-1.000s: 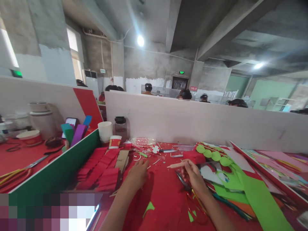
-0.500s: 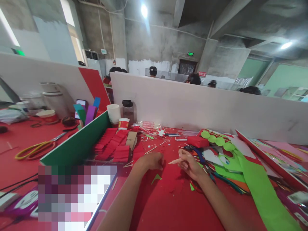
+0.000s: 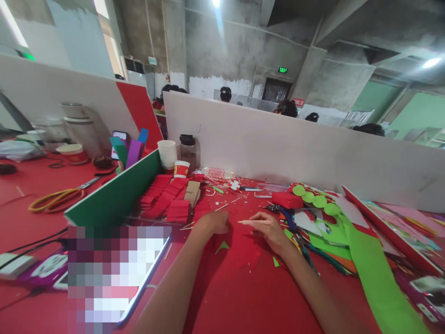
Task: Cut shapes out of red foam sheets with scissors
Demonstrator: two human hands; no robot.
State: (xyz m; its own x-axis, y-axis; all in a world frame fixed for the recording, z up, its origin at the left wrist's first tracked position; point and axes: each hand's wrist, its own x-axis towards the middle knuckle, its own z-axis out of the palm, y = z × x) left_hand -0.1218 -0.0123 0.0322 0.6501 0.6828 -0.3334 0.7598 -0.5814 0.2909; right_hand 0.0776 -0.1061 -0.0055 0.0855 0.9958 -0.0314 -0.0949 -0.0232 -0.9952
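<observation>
In the head view my right hand (image 3: 269,232) is closed around a pale pointed stick (image 3: 255,223), which looks like wood. The stick lies nearly level, its tip toward my left hand. My left hand (image 3: 217,223) is curled just left of that tip, fingers pressed together; whatever it may pinch is hidden. Under the hands are red paper pieces (image 3: 252,260) on the red tabletop (image 3: 239,297). A curved green scrap (image 3: 222,247) lies below my left hand, and a small green scrap (image 3: 276,262) is beside my right wrist.
Stacked red strips (image 3: 163,195) lie left of my hands, near a tablet (image 3: 146,273) with a blurred screen. Pliers (image 3: 274,208), a long green sheet (image 3: 368,269) and paper pieces crowd the right. A paper cup (image 3: 181,169) and bottle (image 3: 188,150) stand by the white partition (image 3: 271,144).
My right hand has turned, so the stick is more level and shows more of its length. Both hands appear slightly higher, as does the whole scene, since the camera view has shifted.
</observation>
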